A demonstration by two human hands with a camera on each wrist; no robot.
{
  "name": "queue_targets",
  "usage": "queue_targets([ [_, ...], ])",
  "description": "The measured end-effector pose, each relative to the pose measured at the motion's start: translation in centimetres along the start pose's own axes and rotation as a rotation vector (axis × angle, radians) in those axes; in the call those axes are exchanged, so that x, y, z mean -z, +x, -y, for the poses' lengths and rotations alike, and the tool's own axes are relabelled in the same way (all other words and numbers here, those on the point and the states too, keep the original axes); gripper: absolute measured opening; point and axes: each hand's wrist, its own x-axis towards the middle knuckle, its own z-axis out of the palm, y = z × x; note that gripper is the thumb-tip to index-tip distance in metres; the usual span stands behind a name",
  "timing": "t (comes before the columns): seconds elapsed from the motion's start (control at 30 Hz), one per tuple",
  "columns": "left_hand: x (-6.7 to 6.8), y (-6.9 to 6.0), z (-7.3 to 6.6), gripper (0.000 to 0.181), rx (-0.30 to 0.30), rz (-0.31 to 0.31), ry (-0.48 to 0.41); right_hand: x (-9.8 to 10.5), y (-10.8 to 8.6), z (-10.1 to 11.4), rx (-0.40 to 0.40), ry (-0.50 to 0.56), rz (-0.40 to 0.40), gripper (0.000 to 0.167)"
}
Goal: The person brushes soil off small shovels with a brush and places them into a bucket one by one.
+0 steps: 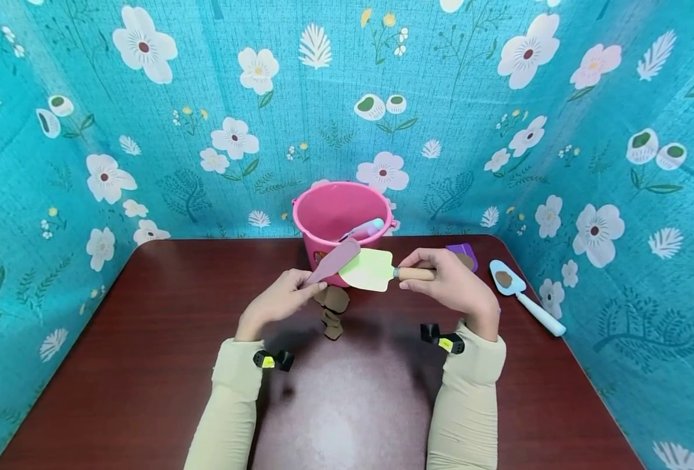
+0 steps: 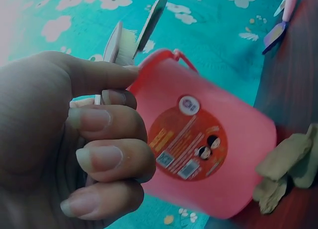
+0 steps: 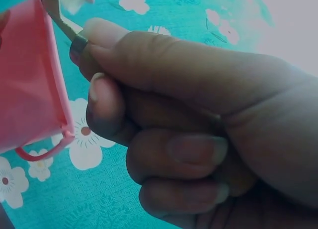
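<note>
- Right hand (image 3: 198,105): fingers curled round the tool's handle, mostly hidden; thumb beside the metal collar (image 3: 78,44).
- Tool (image 3: 69,24): neck running up-left, cut by frame.
- Pink bucket (image 3: 25,80): left edge, partly cropped; loop handle at rim.
- Behind: teal floral cloth (image 3: 124,204).

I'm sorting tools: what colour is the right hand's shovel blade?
Light yellow-green; the blade shows best in the head view.

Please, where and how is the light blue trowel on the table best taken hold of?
I would grip the light blue trowel by the middle of its handle, coming from above on the near side: the handle is slim, uncovered, and slants toward the person, while the wider scoop points away.
</note>
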Motion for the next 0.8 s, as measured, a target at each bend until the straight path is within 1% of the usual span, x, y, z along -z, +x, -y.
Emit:
queue_targets([
  [0.1,0.5,-0.1,0.2,0.025,0.001,-0.04,0.03,0.1,0.0,0.0,-0.003,-0.003,-0.018,0.03],
  [0.17,0.8,-0.2,0.3,0.024,-0.008,-0.063,0.034,0.0,0.0,0.1,0.004,-0.027,-0.038,0.03],
  [0.23,0.9,-0.2,0.3,0.023,-0.021,-0.084,0.025,-0.1,0.2,0.2,0.009,-0.046,-0.056,0.029],
  [0.3,0.9,-0.2,0.1,0.023,-0.039,-0.092,-0.005,-0.3,0.3,0.5,0.018,-0.048,-0.065,0.029],
  [0.37,0.6,-0.2,-0.2,0.023,-0.049,-0.083,-0.042,-0.7,0.6,0.8,0.028,-0.064,-0.072,0.029],
  [0.5,-0.2,0.2,-0.5,0.023,-0.056,-0.036,-0.086,-1.6,1.4,1.2,0.067,-0.108,-0.074,0.026],
  [0.63,-1.2,0.6,-0.6,0.026,-0.062,0.005,-0.052,-2.5,2.1,1.6,0.107,-0.165,-0.076,0.023],
  [0.73,-1.6,0.8,-0.5,0.029,-0.063,0.012,0.003,-3.1,2.5,2.1,0.132,-0.202,-0.089,0.022],
  [0.8,-1.7,1.0,-0.4,0.03,-0.059,0.005,0.033,-3.4,2.6,2.4,0.14,-0.234,-0.104,0.023],
])
